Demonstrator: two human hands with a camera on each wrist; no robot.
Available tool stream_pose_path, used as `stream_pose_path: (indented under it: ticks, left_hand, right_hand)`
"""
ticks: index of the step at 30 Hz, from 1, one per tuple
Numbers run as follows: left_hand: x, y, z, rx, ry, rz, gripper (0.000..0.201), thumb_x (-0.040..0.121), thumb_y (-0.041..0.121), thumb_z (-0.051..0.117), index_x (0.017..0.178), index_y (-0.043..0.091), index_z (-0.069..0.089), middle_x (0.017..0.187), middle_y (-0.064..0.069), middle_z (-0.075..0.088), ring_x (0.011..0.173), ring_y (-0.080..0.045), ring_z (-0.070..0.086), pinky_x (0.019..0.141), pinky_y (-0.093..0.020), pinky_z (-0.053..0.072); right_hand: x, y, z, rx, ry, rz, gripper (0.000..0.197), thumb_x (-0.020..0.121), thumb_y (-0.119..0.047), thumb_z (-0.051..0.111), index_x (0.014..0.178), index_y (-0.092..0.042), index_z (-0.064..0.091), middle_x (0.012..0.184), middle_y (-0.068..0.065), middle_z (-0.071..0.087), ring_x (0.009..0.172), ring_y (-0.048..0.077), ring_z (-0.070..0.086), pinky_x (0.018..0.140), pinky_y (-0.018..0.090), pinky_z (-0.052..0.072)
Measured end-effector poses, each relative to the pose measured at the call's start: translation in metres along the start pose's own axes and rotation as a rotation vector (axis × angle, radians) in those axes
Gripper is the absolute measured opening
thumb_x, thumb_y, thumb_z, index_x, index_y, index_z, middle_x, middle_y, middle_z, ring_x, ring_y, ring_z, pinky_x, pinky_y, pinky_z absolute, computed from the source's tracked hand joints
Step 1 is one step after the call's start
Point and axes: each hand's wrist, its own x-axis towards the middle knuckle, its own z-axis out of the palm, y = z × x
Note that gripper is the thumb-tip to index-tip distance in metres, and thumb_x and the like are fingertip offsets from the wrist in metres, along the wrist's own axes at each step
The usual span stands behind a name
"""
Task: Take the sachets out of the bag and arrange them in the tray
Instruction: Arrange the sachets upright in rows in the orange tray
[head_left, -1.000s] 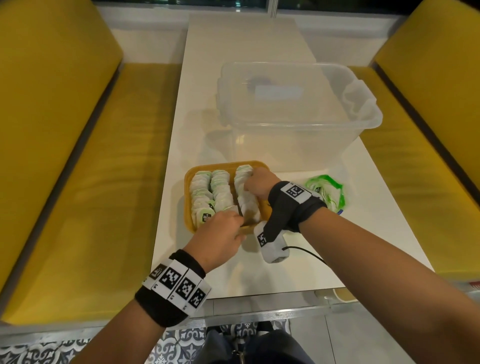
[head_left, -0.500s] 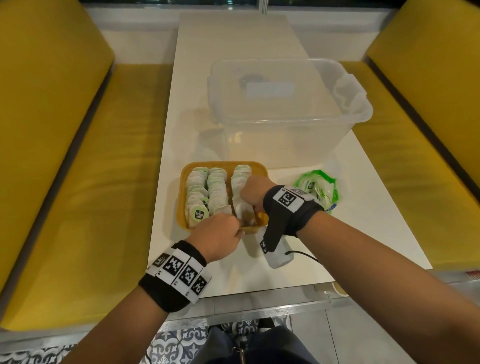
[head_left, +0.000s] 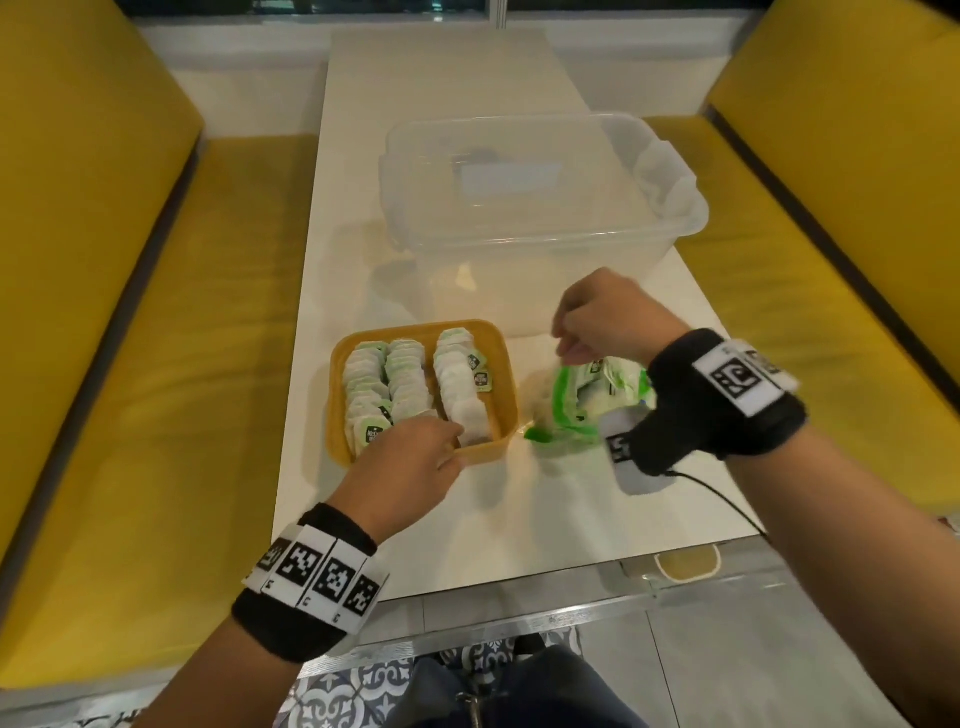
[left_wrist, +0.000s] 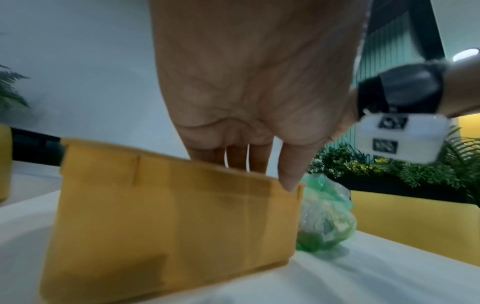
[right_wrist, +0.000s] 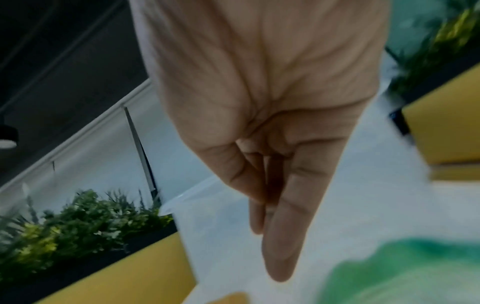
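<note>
Sachets (head_left: 410, 384) in three rows inside one orange tray (head_left: 506, 410), left hand (head_left: 410, 462) fingers straight at its near rim, right hand (head_left: 602, 322) loosely curled, empty, above one green bag (head_left: 587, 400) beside the tray.

Long white desk (head_left: 447, 104) running up the centre of the frame. Yellow padded benches on both sides: seat at left (head_left: 197, 364), tall backrest at upper left (head_left: 78, 130), matching bench at right (head_left: 831, 208). Pale wall strip and dark window (head_left: 363, 8) along the top edge. Patterned blue-and-white floor tiles (head_left: 332, 701) at the bottom, plain grey tile at lower right. Green plants with yellow flecks (left_wrist: 363, 166) at right in the left wrist view. Round ceiling light (left_wrist: 466, 54) at upper right there.
</note>
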Motion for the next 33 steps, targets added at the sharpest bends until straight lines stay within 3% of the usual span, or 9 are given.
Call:
stream_pose_path:
  ticks: [4,8,12,17,21,24,26,30,33]
  left_hand:
    - [-0.004,0.019,-0.008,-0.083,0.155,0.010,0.038,0.093,0.041,0.056,0.127,0.025,0.059,0.121,0.008,0.062,0.112,-0.012,0.052,0.095,-0.031,0.043]
    - [0.008,0.062,0.000,-0.085,0.198,0.211,0.033,0.094,0.029,0.057,0.126,0.020,0.058,0.124,0.005,0.060,0.119,-0.015,0.048,0.101,-0.033,0.040]
    - [0.042,0.095,0.029,0.086,0.083,0.388,0.040,0.085,0.008,0.059,0.126,0.004,0.056,0.128,-0.011,0.058,0.127,-0.028,0.045,0.110,-0.035,0.033]
    - [0.068,0.103,0.046,0.354,0.021,0.371,0.023,0.072,0.001,0.059,0.093,0.007,0.063,0.093,-0.012,0.064,0.099,-0.034,0.058,0.078,-0.042,0.049]
    - [0.071,0.107,0.046,0.540,-0.025,0.339,0.028,0.087,0.009,0.050,0.109,0.016,0.063,0.110,-0.004,0.058,0.108,-0.028,0.049,0.082,-0.038,0.037]
    - [0.070,0.106,0.046,0.603,-0.072,0.301,0.030,0.092,0.011,0.044,0.116,0.019,0.060,0.118,-0.001,0.052,0.114,-0.025,0.042,0.083,-0.035,0.032]
    - [0.068,0.103,0.045,0.572,-0.024,0.307,0.026,0.088,0.009,0.050,0.109,0.017,0.064,0.110,-0.002,0.056,0.108,-0.026,0.047,0.078,-0.035,0.034]
    - [0.067,0.092,0.046,0.568,0.084,0.346,0.022,0.065,0.003,0.073,0.081,0.017,0.070,0.082,-0.001,0.060,0.083,-0.027,0.056,0.059,-0.035,0.043]
    - [0.068,0.091,0.050,0.546,0.143,0.361,0.024,0.061,0.002,0.077,0.078,0.018,0.070,0.081,0.000,0.059,0.080,-0.026,0.056,0.056,-0.035,0.043]
  right_hand:
    - [-0.004,0.038,-0.020,-0.260,0.015,-0.028,0.029,0.082,0.006,0.047,0.084,-0.004,0.073,0.088,0.013,0.072,0.080,0.025,0.069,0.075,0.033,0.058]
    - [0.008,0.069,0.007,-0.542,-0.110,-0.135,0.034,0.082,-0.001,0.054,0.108,-0.014,0.071,0.112,0.009,0.066,0.100,0.027,0.062,0.084,0.031,0.051]
    - [0.012,0.080,0.024,-0.729,-0.209,-0.287,0.015,0.086,-0.007,0.054,0.091,-0.007,0.067,0.093,0.012,0.069,0.088,0.029,0.064,0.075,0.033,0.051]
    - [0.017,0.097,0.025,-0.879,-0.263,-0.346,0.016,0.089,-0.011,0.048,0.089,-0.008,0.063,0.088,0.006,0.065,0.081,0.025,0.064,0.068,0.033,0.053]
    - [0.021,0.112,0.029,-0.917,-0.265,-0.398,0.025,0.092,-0.026,0.048,0.102,-0.013,0.067,0.110,0.003,0.062,0.092,0.024,0.062,0.071,0.035,0.053]
    - [0.021,0.118,0.031,-0.954,-0.220,-0.430,0.023,0.091,-0.017,0.048,0.104,-0.013,0.066,0.113,0.003,0.061,0.093,0.024,0.062,0.065,0.033,0.048]
    - [0.021,0.121,0.028,-0.940,-0.188,-0.447,0.021,0.091,-0.013,0.048,0.102,-0.011,0.066,0.107,0.003,0.063,0.090,0.025,0.062,0.062,0.031,0.042]
    - [0.023,0.126,0.021,-0.904,-0.129,-0.485,0.017,0.087,-0.012,0.052,0.096,-0.015,0.067,0.093,0.004,0.066,0.084,0.027,0.063,0.065,0.034,0.052]
    - [0.024,0.125,0.020,-0.823,-0.190,-0.457,0.017,0.083,-0.011,0.055,0.096,-0.013,0.066,0.089,0.004,0.065,0.081,0.026,0.060,0.066,0.035,0.052]
